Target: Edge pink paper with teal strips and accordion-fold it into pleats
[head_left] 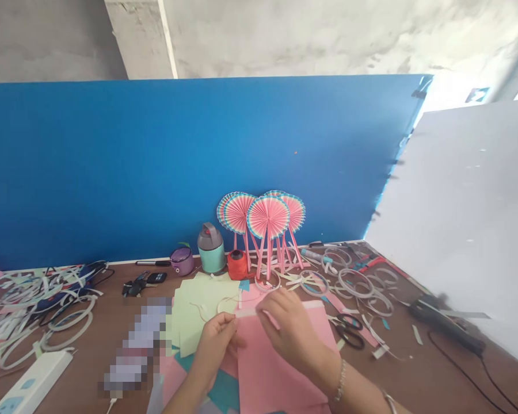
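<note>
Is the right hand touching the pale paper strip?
Touching: in the head view, the right hand has its fingers on the end of the pale paper strip.

The left hand (216,345) sits at seven o'clock, curled inward, while the right hand (289,330) arches at five o'clock, bent downward toward it.

Brown tabletop (431,374): pink paper (280,385), scissors (349,332), white power strip (31,382).

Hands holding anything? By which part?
A narrow pale cream paper strip, pinched near one end by the left hand and near the other by the right hand, above a pink paper sheet.
</note>
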A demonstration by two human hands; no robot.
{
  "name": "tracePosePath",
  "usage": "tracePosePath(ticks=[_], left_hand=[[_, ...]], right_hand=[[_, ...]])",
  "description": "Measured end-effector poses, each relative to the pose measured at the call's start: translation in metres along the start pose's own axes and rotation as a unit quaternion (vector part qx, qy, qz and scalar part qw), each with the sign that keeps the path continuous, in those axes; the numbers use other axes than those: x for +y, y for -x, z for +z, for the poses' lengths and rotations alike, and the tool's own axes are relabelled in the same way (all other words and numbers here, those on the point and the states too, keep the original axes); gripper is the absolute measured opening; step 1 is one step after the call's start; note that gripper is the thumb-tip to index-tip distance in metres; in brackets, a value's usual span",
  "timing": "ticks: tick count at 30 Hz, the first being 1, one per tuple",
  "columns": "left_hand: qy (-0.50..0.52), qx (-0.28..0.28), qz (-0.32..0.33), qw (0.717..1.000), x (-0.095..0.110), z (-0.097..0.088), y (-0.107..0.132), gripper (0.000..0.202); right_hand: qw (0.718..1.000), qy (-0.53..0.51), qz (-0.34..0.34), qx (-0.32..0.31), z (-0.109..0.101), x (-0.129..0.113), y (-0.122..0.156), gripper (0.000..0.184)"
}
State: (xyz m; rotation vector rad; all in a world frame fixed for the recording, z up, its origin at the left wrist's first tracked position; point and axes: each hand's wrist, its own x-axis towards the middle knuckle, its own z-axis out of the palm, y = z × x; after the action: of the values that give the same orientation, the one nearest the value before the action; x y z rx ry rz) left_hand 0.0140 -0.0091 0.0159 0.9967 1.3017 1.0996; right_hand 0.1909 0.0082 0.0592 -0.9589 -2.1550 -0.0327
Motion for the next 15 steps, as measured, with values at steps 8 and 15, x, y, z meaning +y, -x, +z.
tracePosePath(ticks=[8, 15], left_hand=[[0.013, -0.028, 0.011, 0.999, -0.002, 0.002, -0.004, 0.031], [-0.028, -0.025, 0.032, 0.999, -0.007, 0.003, -0.003, 0.03]], right_hand=[[0.994, -0.007, 0.055, -0.097, 0.052, 0.0, 0.006, 0.015], [0.991, 0.004, 0.033, -0.127, 0.052, 0.002, 0.011, 0.016]])
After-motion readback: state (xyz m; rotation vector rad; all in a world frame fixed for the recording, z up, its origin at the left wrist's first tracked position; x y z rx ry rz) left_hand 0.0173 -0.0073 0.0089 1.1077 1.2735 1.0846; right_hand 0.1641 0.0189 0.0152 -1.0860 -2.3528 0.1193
